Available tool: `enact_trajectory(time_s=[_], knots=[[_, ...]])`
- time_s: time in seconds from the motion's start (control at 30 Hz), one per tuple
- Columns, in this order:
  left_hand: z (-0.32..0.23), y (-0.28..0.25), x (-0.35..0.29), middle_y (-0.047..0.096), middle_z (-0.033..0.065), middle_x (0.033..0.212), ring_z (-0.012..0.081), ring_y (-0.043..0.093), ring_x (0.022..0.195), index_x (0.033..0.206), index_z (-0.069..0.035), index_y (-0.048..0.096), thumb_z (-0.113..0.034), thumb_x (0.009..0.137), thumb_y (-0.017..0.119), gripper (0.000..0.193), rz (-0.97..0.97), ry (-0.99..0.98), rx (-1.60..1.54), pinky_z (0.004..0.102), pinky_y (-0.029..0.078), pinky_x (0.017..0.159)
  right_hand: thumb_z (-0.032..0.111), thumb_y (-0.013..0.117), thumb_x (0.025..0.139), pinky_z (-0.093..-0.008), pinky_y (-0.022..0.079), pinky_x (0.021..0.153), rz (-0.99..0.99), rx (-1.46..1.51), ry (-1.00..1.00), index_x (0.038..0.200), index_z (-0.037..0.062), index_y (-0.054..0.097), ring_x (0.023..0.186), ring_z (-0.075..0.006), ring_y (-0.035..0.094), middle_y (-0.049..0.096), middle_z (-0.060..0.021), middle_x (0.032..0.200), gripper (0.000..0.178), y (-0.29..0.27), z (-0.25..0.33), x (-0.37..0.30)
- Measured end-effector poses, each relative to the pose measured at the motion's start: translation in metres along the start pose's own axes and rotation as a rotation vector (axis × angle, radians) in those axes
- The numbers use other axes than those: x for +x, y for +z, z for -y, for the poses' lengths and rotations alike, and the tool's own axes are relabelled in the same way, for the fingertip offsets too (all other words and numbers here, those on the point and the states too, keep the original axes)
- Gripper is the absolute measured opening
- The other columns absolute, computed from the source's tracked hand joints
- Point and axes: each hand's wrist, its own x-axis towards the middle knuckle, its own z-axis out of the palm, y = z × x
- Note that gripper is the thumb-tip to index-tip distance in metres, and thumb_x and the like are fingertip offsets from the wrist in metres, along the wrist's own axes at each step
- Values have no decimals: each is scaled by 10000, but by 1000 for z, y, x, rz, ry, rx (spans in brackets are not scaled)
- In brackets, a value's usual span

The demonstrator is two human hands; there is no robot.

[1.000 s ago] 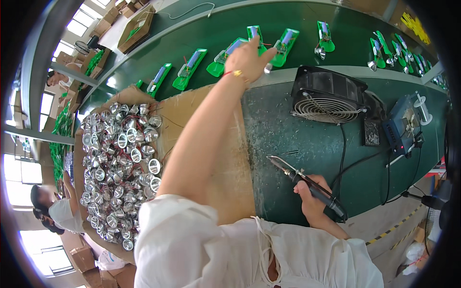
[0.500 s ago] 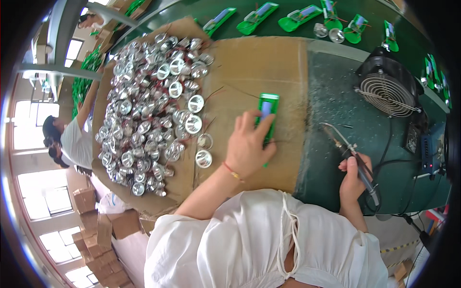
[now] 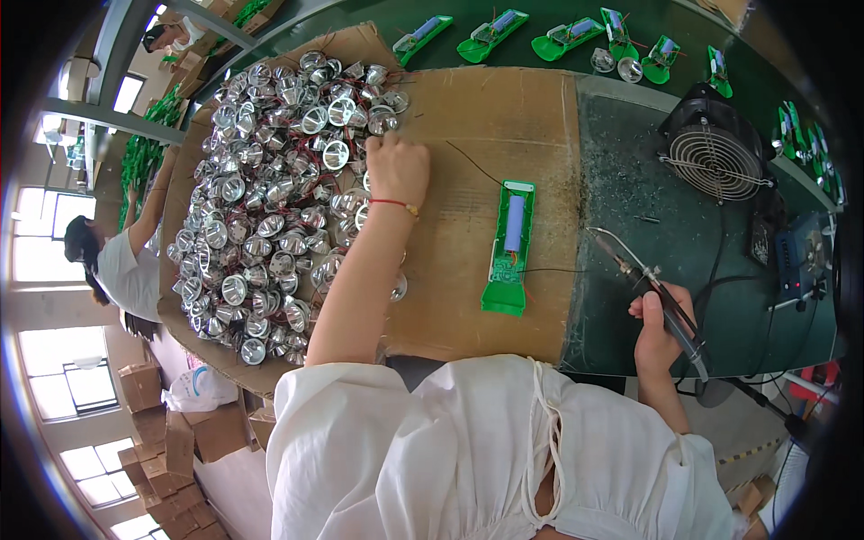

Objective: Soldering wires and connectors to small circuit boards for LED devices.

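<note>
My left hand (image 3: 400, 173) is at the right edge of a heap of silvery lamp reflectors (image 3: 270, 220) with thin wires. Its fingers curl down among the reflectors, and whatever they grip is hidden. On the cardboard lies a green flashlight housing (image 3: 514, 243), holding a purple battery cell (image 3: 515, 223) and a small green circuit board (image 3: 506, 272); loose dark wires reach out from it. My right hand (image 3: 661, 328) is closed around a soldering iron (image 3: 673, 319) with a thin metal guide along it, its tip pointing left over the green mat, right of the housing.
A cardboard sheet (image 3: 468, 103) covers the middle of the green bench. A black fan with a wire guard (image 3: 715, 164) and a blue box (image 3: 801, 261) with cables stand at the right. More green housings (image 3: 490, 36) line the far side. Another person (image 3: 130, 261) works at the left.
My left hand has let go of the green housing and moved left and away from me to the reflectors. The housing now lies uncovered. My right hand still holds the iron.
</note>
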Motion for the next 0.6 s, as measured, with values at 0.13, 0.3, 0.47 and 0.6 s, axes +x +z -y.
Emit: enact_trajectory(time_s=[0.13, 0.3, 0.47, 0.6], knots=[[12, -12, -19, 639, 72, 711, 272, 601, 730, 806, -52, 592, -150, 786, 535, 115, -127, -269, -564, 383, 425, 675, 91, 604, 819, -243, 501, 579, 11, -33, -3, 926, -56, 517, 593, -131, 580, 589, -104, 720, 202, -9, 3, -6], [-16, -73, -71, 577, 23, 659, 38, 481, 575, 796, 11, 548, -94, 844, 540, 116, 99, -512, -1843, 197, 366, 498, 91, 596, 786, -233, 471, 542, 172, 1, 39, 886, -42, 520, 574, -117, 560, 584, -114, 746, 182, -33, -2, -13], [-46, -94, -126, 574, 48, 693, 112, 512, 557, 795, -2, 627, -117, 791, 651, 118, 280, -364, -1543, 238, 415, 514, -3, 673, 709, -202, 405, 521, 502, 108, 35, 903, -33, 572, 604, -98, 531, 596, -96, 753, 220, 4, 11, -17], [-65, -84, -133, 560, 79, 793, 184, 538, 572, 765, -11, 625, -90, 752, 664, 89, 173, -293, -1487, 275, 434, 512, 26, 679, 736, -218, 427, 511, 484, -113, -134, 887, -31, 579, 596, -100, 555, 612, -86, 726, 190, 21, 7, -15]])
